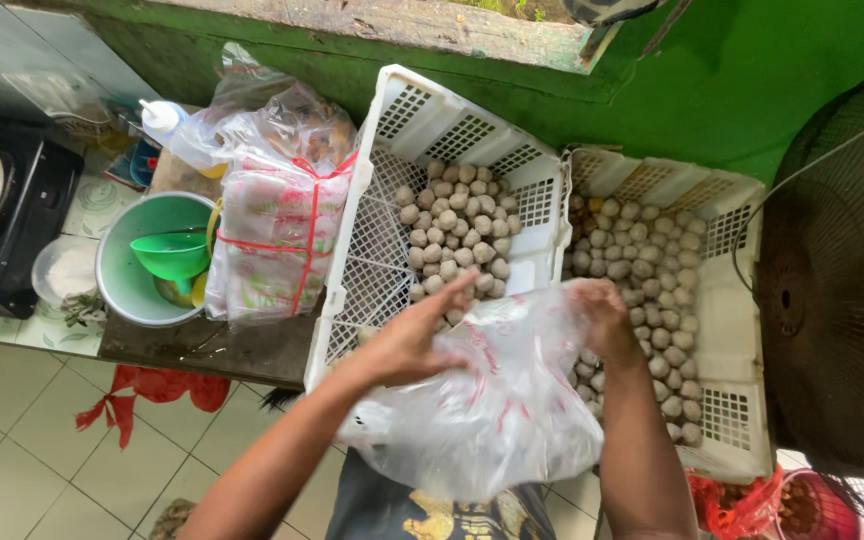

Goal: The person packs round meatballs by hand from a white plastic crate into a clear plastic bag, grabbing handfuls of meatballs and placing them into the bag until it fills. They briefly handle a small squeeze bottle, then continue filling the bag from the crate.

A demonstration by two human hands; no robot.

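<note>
**Holding the bag open over the crates**

My left hand [414,340] and right hand [604,318] each pinch the mouth of a clear plastic bag [487,410]. It hangs lengthwise, mouth up, at the crates' [542,215] near edge, by the meatballs [457,225].

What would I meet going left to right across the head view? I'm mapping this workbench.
Green bowl with a funnel → bagged packets → left white crate of pale balls → right white crate of balls → dark fan.
</note>
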